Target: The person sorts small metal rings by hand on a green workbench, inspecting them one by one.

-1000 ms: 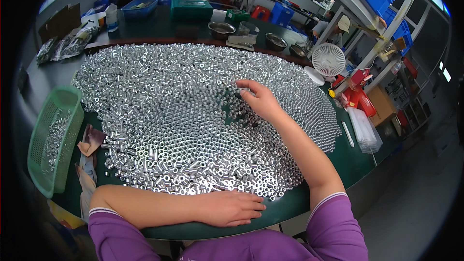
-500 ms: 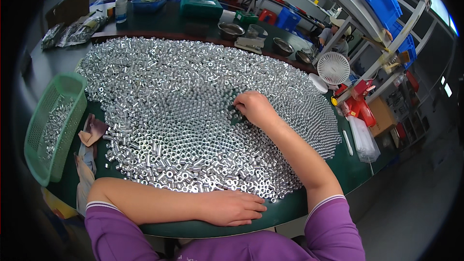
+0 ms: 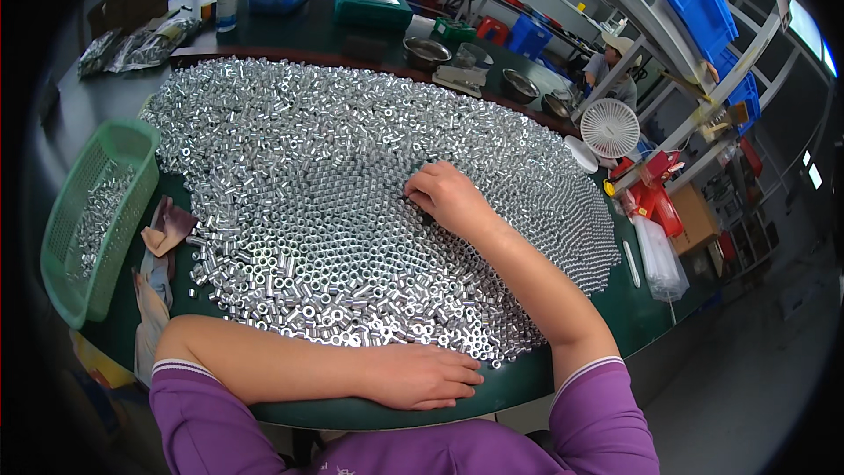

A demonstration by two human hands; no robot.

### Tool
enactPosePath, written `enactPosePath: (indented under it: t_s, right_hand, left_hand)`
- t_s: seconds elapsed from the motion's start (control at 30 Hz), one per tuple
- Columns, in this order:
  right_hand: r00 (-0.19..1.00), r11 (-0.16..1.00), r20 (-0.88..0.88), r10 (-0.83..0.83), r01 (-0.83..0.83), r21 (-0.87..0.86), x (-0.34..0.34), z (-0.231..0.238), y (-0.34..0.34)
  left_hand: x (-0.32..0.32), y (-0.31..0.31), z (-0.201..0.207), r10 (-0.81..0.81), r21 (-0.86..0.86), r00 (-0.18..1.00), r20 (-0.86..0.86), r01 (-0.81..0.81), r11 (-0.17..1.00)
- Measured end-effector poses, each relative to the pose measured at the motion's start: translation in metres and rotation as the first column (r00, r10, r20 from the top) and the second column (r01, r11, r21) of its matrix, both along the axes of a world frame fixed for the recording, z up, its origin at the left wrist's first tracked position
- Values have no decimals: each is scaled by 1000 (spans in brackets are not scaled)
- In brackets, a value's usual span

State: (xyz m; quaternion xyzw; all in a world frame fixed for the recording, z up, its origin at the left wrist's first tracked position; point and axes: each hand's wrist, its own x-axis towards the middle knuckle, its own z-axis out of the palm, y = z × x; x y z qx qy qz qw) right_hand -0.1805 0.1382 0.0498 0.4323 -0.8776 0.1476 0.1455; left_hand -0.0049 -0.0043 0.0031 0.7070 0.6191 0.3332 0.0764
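Note:
A broad spread of small silvery metal sleeves [image 3: 264, 123] covers most of the green tabletop [image 3: 519, 378]. Many in the middle stand upright in close rows, while those along the far side and near edge lie jumbled. My right hand [image 3: 447, 200] reaches into the middle of the spread, with thumb and fingers drawn together at the sleeves. Whatever is between its fingertips is hidden. Along the near edge my left forearm rests across the table, and my left hand [image 3: 426, 377] lies flat, palm down and holding nothing, just in front of the nearest sleeves.
A green plastic basket [image 3: 54, 246] with more sleeves stands at the left, beside a crumpled cloth [image 3: 169, 229]. Metal bowls [image 3: 427, 54] and a scale [image 3: 461, 76] are beyond the spread. A white fan [image 3: 610, 128] and clear plastic bags [image 3: 659, 259] sit at right. People work in the background.
My right hand has shifted a little to the left over the sleeves, its fingers still drawn together. My left hand stays flat in place.

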Motion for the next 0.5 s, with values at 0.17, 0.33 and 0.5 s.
enactPosePath:
  t_s: [0.17, 0.33, 0.5]
  right_hand:
    - [980, 968, 79, -180, 191, -160, -1, 23, 16]
    - [945, 960, 221, -242, 266, -84, 0, 31, 50]
    - [970, 985, 174, -170, 174, -6, 12, 15, 47]
  left_hand:
    - [0, -1, 4, 4, -19, 1000, -1, -4, 1000]
    - [-2, -2, 5, 1, -8, 1000, -17, -1, 1000]
    - [-1, -3, 6, 11, -25, 1000, -5, -11, 1000]
